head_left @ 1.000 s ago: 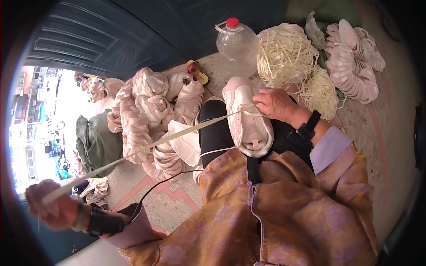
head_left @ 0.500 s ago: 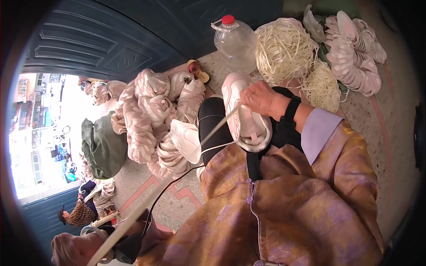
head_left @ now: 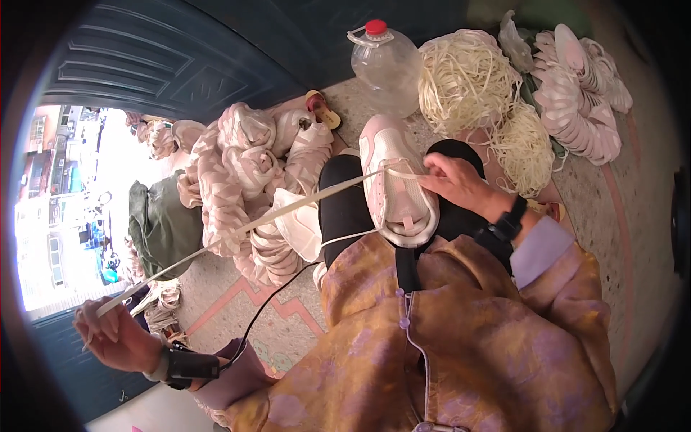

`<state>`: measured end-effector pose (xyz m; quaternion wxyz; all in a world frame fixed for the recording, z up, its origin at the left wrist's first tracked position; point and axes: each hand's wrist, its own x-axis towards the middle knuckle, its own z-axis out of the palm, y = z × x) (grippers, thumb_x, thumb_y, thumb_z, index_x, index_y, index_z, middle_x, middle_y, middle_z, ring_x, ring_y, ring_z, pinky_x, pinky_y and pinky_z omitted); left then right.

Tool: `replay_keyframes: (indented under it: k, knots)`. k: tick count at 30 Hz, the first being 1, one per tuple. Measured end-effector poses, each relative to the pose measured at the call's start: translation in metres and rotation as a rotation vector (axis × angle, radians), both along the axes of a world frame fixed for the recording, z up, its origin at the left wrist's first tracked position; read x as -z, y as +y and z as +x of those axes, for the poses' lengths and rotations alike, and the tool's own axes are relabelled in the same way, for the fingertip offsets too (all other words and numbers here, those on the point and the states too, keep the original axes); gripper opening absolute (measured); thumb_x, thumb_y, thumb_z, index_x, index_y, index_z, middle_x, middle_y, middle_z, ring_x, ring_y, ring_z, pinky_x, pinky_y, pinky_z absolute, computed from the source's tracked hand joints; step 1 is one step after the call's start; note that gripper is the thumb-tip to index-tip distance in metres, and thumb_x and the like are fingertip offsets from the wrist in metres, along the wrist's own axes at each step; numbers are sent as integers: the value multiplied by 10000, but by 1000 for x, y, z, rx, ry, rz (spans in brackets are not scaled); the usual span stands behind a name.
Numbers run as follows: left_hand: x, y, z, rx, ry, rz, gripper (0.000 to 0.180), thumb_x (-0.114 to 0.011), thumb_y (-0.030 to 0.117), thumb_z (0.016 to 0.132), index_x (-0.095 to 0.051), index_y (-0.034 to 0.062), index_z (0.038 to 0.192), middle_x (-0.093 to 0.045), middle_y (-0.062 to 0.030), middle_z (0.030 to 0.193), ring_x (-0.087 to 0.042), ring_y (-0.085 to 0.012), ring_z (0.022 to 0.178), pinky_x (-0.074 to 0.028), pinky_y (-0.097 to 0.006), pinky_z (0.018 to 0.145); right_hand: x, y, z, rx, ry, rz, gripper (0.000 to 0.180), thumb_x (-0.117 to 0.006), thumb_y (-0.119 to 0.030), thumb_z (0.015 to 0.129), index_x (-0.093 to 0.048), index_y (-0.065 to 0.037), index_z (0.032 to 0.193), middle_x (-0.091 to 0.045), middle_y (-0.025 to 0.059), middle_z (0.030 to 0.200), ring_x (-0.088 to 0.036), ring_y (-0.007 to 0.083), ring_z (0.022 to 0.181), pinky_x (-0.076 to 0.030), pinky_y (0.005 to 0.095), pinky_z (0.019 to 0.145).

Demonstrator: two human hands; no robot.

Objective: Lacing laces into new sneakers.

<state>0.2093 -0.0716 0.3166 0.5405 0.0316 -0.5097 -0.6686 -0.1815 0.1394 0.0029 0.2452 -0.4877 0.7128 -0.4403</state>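
A pale pink and white sneaker point(head_left: 394, 155) rests across my black-trousered lap, toe pointing away from me. From its upper, a flat cream shoelace point(head_left: 288, 207) runs taut to the far lower left. There my left hand point(head_left: 119, 337) is closed on it, arm stretched out. My right hand point(head_left: 461, 186) is beside the right edge of the sneaker, its fingers pinching a short length of lace that comes out of the eyelet area. A second thin strand of lace point(head_left: 353, 238) crosses my left thigh near the shoe's heel.
Bundles of pink-white shoe pieces point(head_left: 237, 180) lie on the left, by a dark green cloth bag point(head_left: 162, 227). Ahead are a clear jug with a red cap point(head_left: 385, 72) and heaps of cream laces point(head_left: 464, 83). More bundled pieces point(head_left: 576, 101) lie far right. A black cable point(head_left: 252, 324) hangs from my left wrist.
My left hand has risen from the lower left corner, still with the lace. My right hand has moved right, off the top of the sneaker. The long lace now slants less steeply.
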Motion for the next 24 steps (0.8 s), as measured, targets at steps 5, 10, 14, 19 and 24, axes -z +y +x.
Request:
replay_keyframes:
  k: [5, 10, 14, 19, 24]
  knots:
    - [49, -20, 38, -213, -119, 145, 77, -399, 24, 876, -434, 19, 808, -416, -49, 687, -319, -97, 513, -301, -248, 527, -18, 55, -17, -67, 56, -13, 141, -573, -180, 835, -581, -39, 840, -584, 161, 681, -595, 321, 628, -446, 368, 540]
    - [94, -39, 106, -416, -232, 279, 231, -470, 3, 875, -431, -43, 1098, -500, -76, 815, -421, -112, 600, -382, -255, 611, 6, 154, -76, 116, 208, 180, 118, -544, -109, 856, -583, -9, 905, -549, 176, 688, -563, 294, 608, -427, 326, 548]
    - [143, -47, 141, -565, -337, 439, 348, -500, 54, 891, -412, -60, 1208, -534, -66, 859, -467, -98, 639, -440, -222, 609, 36, 272, -130, 322, 291, 401, 150, -515, -89, 866, -560, 33, 942, -534, 190, 734, -549, 270, 650, -435, 312, 608]
    - [188, -45, 151, -544, -423, 613, 208, -556, 93, 879, -560, -30, 1047, -623, -67, 837, -596, -122, 708, -520, -245, 703, 33, 390, -162, 428, 428, 525, 160, -484, -96, 882, -539, 37, 951, -528, 202, 758, -539, 289, 667, -436, 323, 633]
    - [208, -52, 166, -638, -443, 703, 97, -569, 86, 871, -586, 0, 912, -634, -74, 812, -607, -127, 703, -537, -262, 704, 18, 460, -197, 602, 513, 764, 185, -464, -122, 900, -534, 36, 967, -559, 181, 787, -522, 258, 705, -429, 311, 681]
